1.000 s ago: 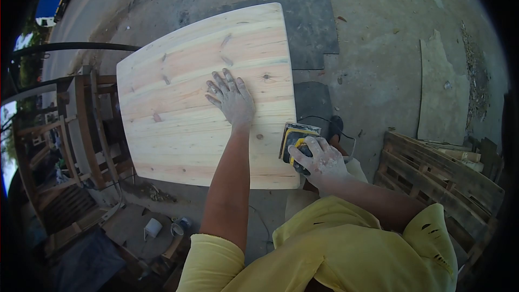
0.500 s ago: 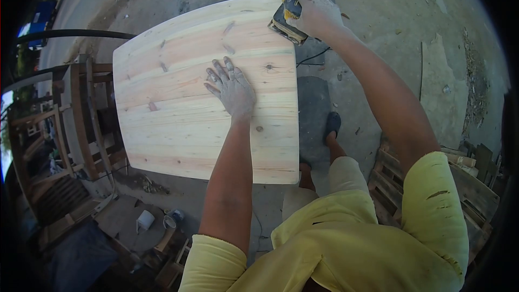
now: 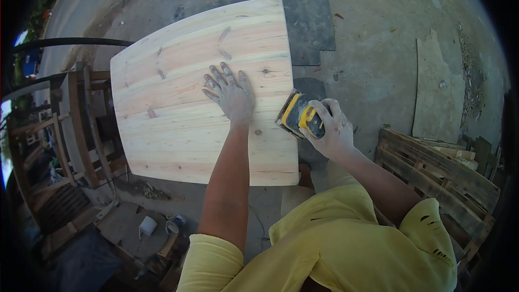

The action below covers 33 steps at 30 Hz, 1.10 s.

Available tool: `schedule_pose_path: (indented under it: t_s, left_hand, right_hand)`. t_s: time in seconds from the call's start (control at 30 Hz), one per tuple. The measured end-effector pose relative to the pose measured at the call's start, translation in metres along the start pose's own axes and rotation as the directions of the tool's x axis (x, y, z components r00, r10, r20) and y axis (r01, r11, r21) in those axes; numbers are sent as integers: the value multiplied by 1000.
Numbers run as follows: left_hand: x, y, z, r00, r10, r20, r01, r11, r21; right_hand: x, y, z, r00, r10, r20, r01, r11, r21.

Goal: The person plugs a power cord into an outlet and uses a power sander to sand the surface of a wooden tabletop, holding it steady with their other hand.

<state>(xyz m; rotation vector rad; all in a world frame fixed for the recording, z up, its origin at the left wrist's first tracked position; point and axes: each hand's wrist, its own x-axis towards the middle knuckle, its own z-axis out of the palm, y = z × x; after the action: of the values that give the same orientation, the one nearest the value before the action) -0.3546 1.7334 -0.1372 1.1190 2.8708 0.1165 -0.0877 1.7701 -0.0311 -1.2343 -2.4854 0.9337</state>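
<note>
Sander: a yellow and black sander (image 3: 299, 114) sits at the right edge of the board, about halfway along that edge and tilted against it. Its pad seems to press on the rim, though the contact itself is hard to make out.
Right hand: the right hand (image 3: 333, 130) is closed around the sander from the right, with the fingers wrapped over its top.
Board: a wide, pale wooden board (image 3: 178, 130) with dark knots lies flat on a stand, its long grain running left to right.
Left hand: the left hand (image 3: 230, 94) lies flat on the board, palm down and fingers spread, dusted white. It holds nothing and is just left of the sander.
Sleeves: yellow shirt sleeves (image 3: 346, 249) cover both upper arms, and the forearms are bare.
Stand: a wooden frame (image 3: 81, 124) shows under the left side of the board.
Mat: a dark mat (image 3: 316, 21) lies on the ground beyond the far right corner of the board.
Ground: dusty concrete ground (image 3: 378, 59) stretches out to the right, with a flat grey slab (image 3: 438, 92) on it.
Pallet: a wooden pallet (image 3: 432, 167) sits at the right, near the right elbow.
Below the board: a small white cup (image 3: 146, 227) lies among scraps on the ground.
</note>
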Motion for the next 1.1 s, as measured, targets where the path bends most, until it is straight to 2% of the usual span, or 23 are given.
schedule_pose_path:
  t_s: [0.1, 0.17, 0.23, 0.33, 0.4, 0.43, 0.5, 0.67, 0.77, 0.8, 0.83, 0.9, 0.97, 1.1]
  left_hand:
    - [1, 1, -3, 1000, -4, 10, 4, 1000, 4]
    - [2, 2, -2, 1000, -5, 5, 5, 1000, -3]
    - [1, 2, -3, 1000, -3, 4, 3, 1000, -5]
    - [2, 2, 0, 1000, 0, -5, 0, 1000, -6]
    - [2, 1, 1, 1000, 11, 1, -11, 1000, 7]
    - [2, 1, 2, 1000, 8, -3, -8, 1000, -4]
    - [2, 1, 0, 1000, 13, -6, -13, 1000, -17]
    - [1, 3, -5, 998, -16, 55, 19, 999, -47]
    - [2, 1, -2, 999, -9, 52, 11, 1000, -28]
    - [3, 1, -1, 999, -9, 48, 11, 999, -32]
    - [3, 1, 2, 1000, -7, 24, 9, 999, -44]
    - [1, -1, 2, 1000, -8, -2, 8, 999, -54]
    - [1, -1, 2, 1000, -6, 15, 6, 1000, -30]
    - [2, 0, 1, 1000, -9, 15, 10, 999, -46]
  right_hand:
    - [90, 26, -4, 976, 157, -150, -149, 987, 62]
    - [156, 57, 0, 957, 161, -242, -136, 984, 117]
    - [219, 77, -2, 936, 238, -258, -206, 967, 147]
    - [272, 93, -3, 931, 248, -267, -179, 949, 258]
    - [271, 82, -6, 927, 175, -331, -141, 982, 125]
    - [258, 74, -6, 925, 186, -331, -150, 980, 132]
    - [188, 37, -14, 969, 135, -206, -131, 991, 30]
    - [17, -1, -2, 999, 15, 50, -13, 999, -32]
    - [-54, -11, 2, 992, -80, 95, 84, 995, -44]
    - [-66, -12, 7, 978, -167, 128, 176, 982, -66]
    - [-71, -11, 10, 954, -251, 167, 267, 960, -84]
    - [-43, -18, 1, 942, -266, 207, 291, 951, -104]
    - [6, -22, -2, 959, -188, 211, 224, 961, -162]
    - [118, -28, -20, 999, -12, 31, 19, 980, -199]
